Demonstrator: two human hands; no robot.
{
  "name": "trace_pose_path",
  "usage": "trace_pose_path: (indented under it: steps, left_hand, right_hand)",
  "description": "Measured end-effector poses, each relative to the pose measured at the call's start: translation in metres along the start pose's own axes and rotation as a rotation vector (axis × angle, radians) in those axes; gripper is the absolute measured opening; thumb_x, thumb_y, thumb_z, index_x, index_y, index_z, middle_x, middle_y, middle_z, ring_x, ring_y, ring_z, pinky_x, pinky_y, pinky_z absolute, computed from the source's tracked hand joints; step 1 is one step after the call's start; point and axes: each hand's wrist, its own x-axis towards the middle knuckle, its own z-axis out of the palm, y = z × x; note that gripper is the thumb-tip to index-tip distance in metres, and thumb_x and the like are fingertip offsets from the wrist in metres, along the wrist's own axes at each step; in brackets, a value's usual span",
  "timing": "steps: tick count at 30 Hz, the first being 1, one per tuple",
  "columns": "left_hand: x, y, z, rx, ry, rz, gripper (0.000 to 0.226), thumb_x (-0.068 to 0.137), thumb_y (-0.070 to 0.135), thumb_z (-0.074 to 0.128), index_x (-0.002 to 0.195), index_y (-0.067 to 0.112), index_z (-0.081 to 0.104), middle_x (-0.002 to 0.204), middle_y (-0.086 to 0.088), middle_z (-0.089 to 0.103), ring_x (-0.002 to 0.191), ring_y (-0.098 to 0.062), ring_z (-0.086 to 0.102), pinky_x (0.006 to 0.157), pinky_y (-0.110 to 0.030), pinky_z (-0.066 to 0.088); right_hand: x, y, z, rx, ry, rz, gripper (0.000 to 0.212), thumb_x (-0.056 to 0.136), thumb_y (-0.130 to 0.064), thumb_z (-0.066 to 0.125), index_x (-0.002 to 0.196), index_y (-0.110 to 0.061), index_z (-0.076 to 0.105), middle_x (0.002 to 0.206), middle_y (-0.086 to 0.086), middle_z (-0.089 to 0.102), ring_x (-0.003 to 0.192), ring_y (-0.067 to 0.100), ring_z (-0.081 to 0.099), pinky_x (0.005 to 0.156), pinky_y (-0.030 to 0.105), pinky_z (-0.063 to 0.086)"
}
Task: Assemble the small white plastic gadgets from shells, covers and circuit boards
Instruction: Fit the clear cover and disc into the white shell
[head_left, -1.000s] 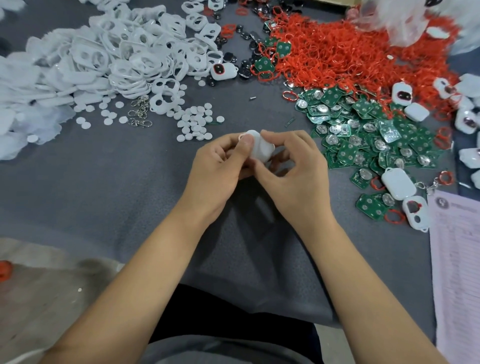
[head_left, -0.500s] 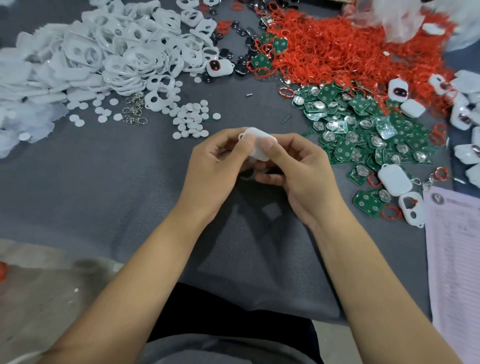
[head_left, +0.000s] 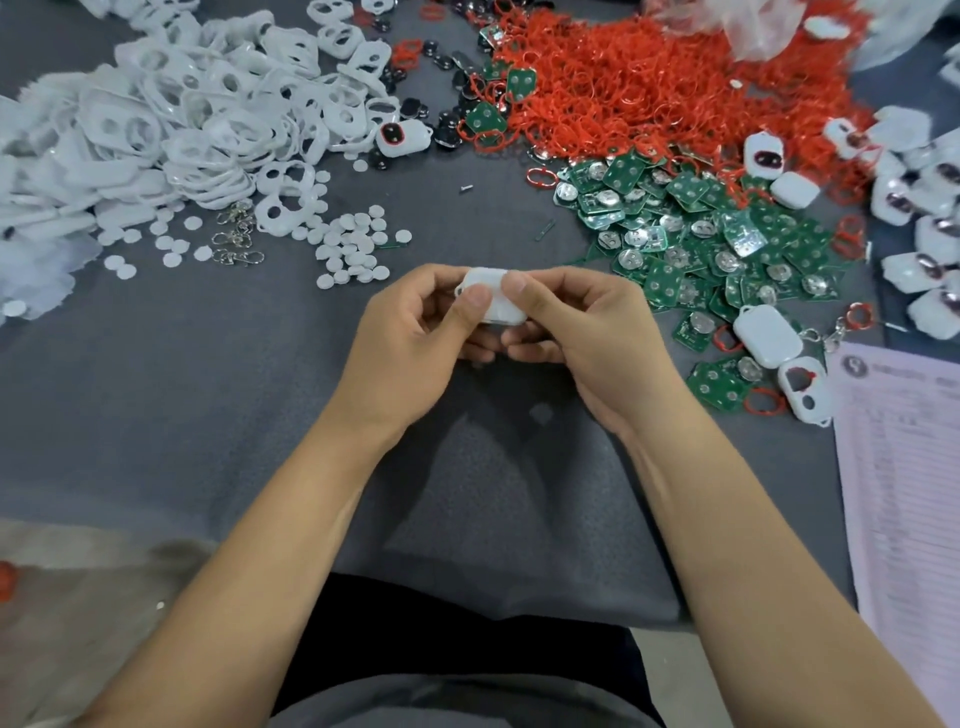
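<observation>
One gadget in hand, heaps of parts yet to go.

You hold a white gadget (head_left: 493, 301) above the grey mat (head_left: 156, 389), pinched from both sides: left hand (head_left: 410, 343) thumb on its near-left face, right hand (head_left: 587, 338) thumb on top, fingers curled beneath; whether its halves are fully seated is hidden. Finished units (head_left: 763, 335) lie at 3 o'clock; circuit boards (head_left: 691, 234) at 2, covers (head_left: 171, 124) at 10, untouched.
</observation>
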Motion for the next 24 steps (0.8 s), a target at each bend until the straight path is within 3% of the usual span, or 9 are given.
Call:
trace_pose_path:
  steps: [5, 8, 12, 19, 24]
  left_hand:
    - [-0.004, -0.001, 0.003, -0.054, 0.112, 0.006, 0.023, 0.104, 0.022, 0.064, 0.121, 0.006, 0.067, 0.097, -0.006, 0.079, 0.082, -0.022, 0.078, 0.071, -0.032, 0.063]
    - [-0.006, 0.001, 0.001, 0.012, 0.049, 0.043, 0.022, 0.104, 0.025, 0.065, 0.123, 0.013, 0.069, 0.101, -0.004, 0.078, 0.086, -0.019, 0.078, 0.071, -0.032, 0.064]
    - [-0.003, 0.002, 0.001, 0.145, -0.006, 0.092, 0.020, 0.104, 0.026, 0.065, 0.117, 0.014, 0.072, 0.093, -0.001, 0.076, 0.072, -0.016, 0.075, 0.062, -0.028, 0.062]
    - [-0.005, 0.001, 0.001, -0.018, -0.025, 0.081, 0.026, 0.109, 0.024, 0.054, 0.128, 0.016, 0.071, 0.106, -0.002, 0.078, 0.092, -0.017, 0.077, 0.075, -0.028, 0.063]
    - [-0.008, 0.000, 0.002, -0.023, 0.054, 0.104, 0.026, 0.110, 0.023, 0.051, 0.122, 0.015, 0.073, 0.101, 0.001, 0.077, 0.087, -0.019, 0.077, 0.072, -0.033, 0.065]
  right_hand:
    - [0.000, 0.002, 0.000, -0.008, -0.085, -0.055, 0.025, 0.098, -0.006, 0.068, 0.122, -0.005, 0.072, 0.085, 0.003, 0.073, 0.072, 0.012, 0.065, 0.070, 0.025, 0.060]
    - [-0.001, 0.002, -0.005, -0.015, -0.099, -0.047, 0.019, 0.098, -0.004, 0.067, 0.116, -0.004, 0.073, 0.086, 0.009, 0.074, 0.072, 0.013, 0.066, 0.068, 0.024, 0.060]
    - [-0.003, 0.004, -0.006, -0.006, -0.094, -0.011, 0.011, 0.097, -0.002, 0.067, 0.107, -0.001, 0.072, 0.076, 0.005, 0.074, 0.066, 0.012, 0.068, 0.064, 0.021, 0.059]
    - [0.000, 0.001, -0.004, 0.031, -0.095, -0.046, 0.015, 0.099, -0.001, 0.065, 0.111, -0.004, 0.072, 0.090, 0.013, 0.072, 0.074, 0.014, 0.068, 0.067, 0.024, 0.060]
    - [0.001, 0.002, 0.006, 0.056, -0.044, -0.084, 0.008, 0.099, -0.009, 0.067, 0.104, -0.006, 0.072, 0.083, 0.009, 0.073, 0.068, 0.014, 0.067, 0.063, 0.026, 0.060]
